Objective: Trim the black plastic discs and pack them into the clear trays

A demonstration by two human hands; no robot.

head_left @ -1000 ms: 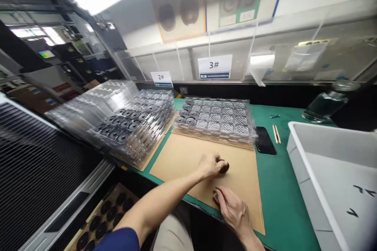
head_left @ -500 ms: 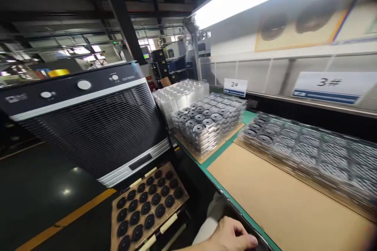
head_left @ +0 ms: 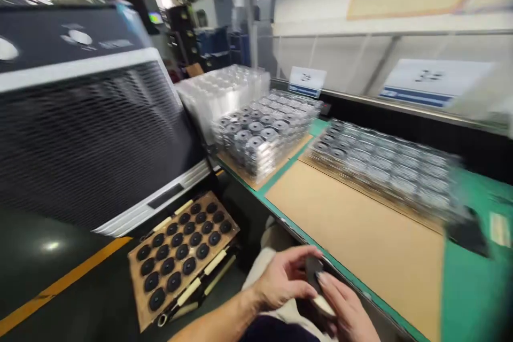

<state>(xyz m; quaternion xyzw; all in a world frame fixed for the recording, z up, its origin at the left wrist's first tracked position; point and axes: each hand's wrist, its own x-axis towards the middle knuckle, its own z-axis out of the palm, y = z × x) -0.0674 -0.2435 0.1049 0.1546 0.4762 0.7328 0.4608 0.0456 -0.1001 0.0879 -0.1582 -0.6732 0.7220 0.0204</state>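
Just in front of the workbench's near edge, my left hand (head_left: 278,283) curls its thumb and forefinger around a small dark rounded part (head_left: 313,268). My right hand (head_left: 348,307) closes on the same part from the other side, its fingertips pressed against it. Below the part, between the hands, shows a pale-edged piece (head_left: 324,305); whether it belongs to the part I cannot tell. Motion blur hides the finer shape. Left of my hands, a brown tray (head_left: 138,288) carries rows of similar black round parts (head_left: 182,251).
Cardboard (head_left: 360,230) covers much of the green bench (head_left: 473,288). Clear plastic trays of round parts (head_left: 256,133) are stacked at its far left, with another tray (head_left: 385,163) along the back. A large louvred machine (head_left: 96,139) stands left; a black object (head_left: 467,232) lies right.
My view has swung right and down. Both my hands now meet around a dark part; earlier only one hand showed, low by the bench edge, with nothing visible in it.
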